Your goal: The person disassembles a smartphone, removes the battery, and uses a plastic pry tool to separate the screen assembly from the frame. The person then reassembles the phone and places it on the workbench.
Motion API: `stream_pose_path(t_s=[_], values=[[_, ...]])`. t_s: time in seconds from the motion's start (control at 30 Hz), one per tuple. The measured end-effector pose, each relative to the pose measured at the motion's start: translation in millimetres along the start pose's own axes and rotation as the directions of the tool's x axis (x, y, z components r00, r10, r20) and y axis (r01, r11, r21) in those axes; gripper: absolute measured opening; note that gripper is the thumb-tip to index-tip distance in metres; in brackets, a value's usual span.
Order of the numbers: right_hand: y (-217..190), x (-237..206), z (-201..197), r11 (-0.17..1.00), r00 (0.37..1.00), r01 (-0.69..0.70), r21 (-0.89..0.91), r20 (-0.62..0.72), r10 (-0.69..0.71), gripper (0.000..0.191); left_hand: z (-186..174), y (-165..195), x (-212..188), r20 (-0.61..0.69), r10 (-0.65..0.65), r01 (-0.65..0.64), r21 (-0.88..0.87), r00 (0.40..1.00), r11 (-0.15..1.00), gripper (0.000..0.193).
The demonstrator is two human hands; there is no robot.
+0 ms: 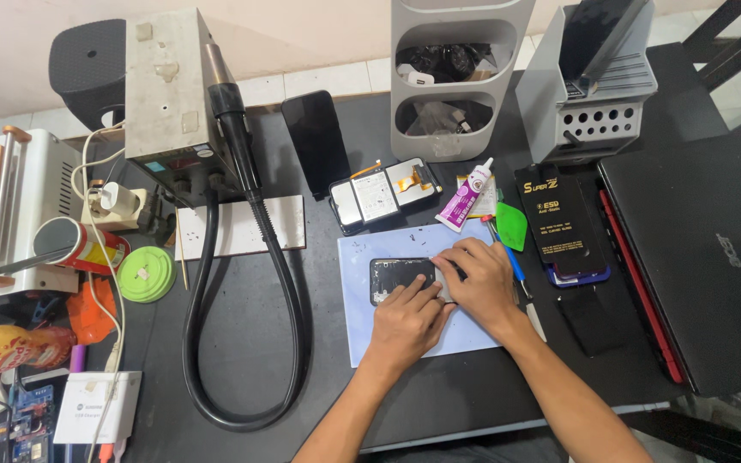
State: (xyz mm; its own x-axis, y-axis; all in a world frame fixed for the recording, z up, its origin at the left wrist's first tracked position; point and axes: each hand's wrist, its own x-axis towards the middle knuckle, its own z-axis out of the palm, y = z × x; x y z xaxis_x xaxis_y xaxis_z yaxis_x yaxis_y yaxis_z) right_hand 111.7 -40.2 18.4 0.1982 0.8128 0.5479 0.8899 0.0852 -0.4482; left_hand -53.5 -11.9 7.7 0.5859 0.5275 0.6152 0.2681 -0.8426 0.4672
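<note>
An opened phone body (396, 278) lies on a pale blue work mat (362, 339) in the middle of the dark table. My left hand (406, 324) rests on the phone's near right edge, fingers pressing down. My right hand (479, 283) covers the phone's right end, fingers curled over it. Whether either hand pinches a small part is hidden. Behind the mat lies a detached phone screen (385, 194) with its flex cable, and a white and purple glue tube (465, 197).
A hot-air station (173, 94) with a black hose (289, 283) stands at the left. A closed black laptop (705, 257) fills the right. A grey organiser (456, 77), a grey tool stand (593, 86), a green pry pick (512, 225), a black phone (315, 141) and a green lid (146, 274) surround the mat.
</note>
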Motion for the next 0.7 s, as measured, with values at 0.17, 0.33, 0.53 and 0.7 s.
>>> stream_pose_path(t_s=[0.17, 0.33, 0.53, 0.7], values=[[0.7, -0.2, -0.8, 1.0, 1.0, 0.007, -0.008, -0.004, -0.007, 0.007, 0.0, -0.2, 0.4, 0.003, -0.002, 0.002, -0.012, 1.0, 1.0, 0.018], [-1.5, -0.9, 2.1, 0.999, 0.999, 0.029, -0.04, -0.019, -0.029, 0.006, 0.4, -1.7, -0.9, 0.01, -0.003, 0.004, -0.021, 1.0, 1.0, 0.018], [-3.6, -0.8, 1.4, 1.0, 1.0, 0.006, -0.002, -0.007, -0.006, 0.008, 2.6, -2.6, -2.4, 0.018, 0.002, -0.001, -0.028, 1.0, 1.0, 0.017], [-5.2, -1.3, 1.2, 1.0, 1.0, 0.016, -0.007, -0.02, -0.016, 0.009, 3.7, -3.3, -3.6, 0.031, -0.013, 0.014, -0.048, 0.999, 0.999, 0.017]])
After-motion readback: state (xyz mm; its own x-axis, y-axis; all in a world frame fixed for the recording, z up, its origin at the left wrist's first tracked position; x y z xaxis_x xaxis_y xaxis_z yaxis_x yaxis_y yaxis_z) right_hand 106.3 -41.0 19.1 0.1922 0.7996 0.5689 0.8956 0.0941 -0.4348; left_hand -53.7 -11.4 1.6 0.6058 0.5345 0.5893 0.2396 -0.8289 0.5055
